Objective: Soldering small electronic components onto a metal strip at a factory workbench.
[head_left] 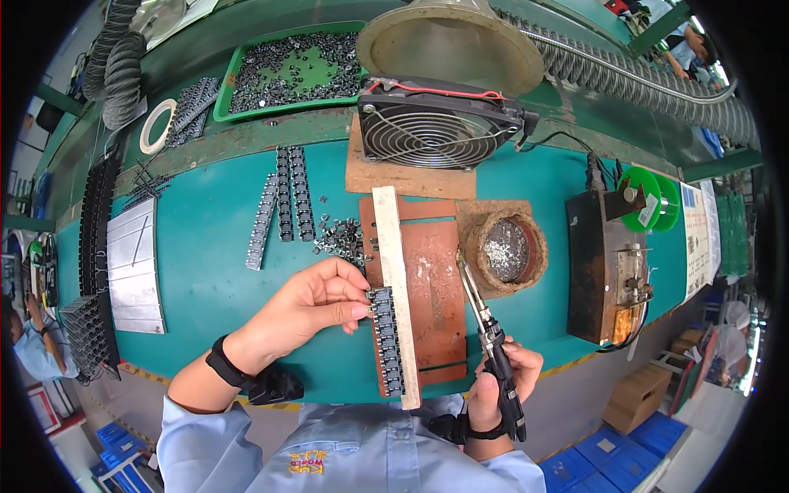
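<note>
My left hand is closed, thumb and fingertips pinched at the upper end of a strip of small black components; whatever sits between the fingertips is too small to make out. That strip lies along a long white bar on a reddish-brown board. My right hand grips a soldering iron by its black handle. Its tip points up and away, over the board's right edge, beside a round pot with greyish bits inside. Loose small components lie in a pile beyond my left hand.
More component strips lie beyond the pile. At the back stand a black fan, a metal hood and a green tray of parts. A metal plate is left; a box-shaped device and green spool are right.
</note>
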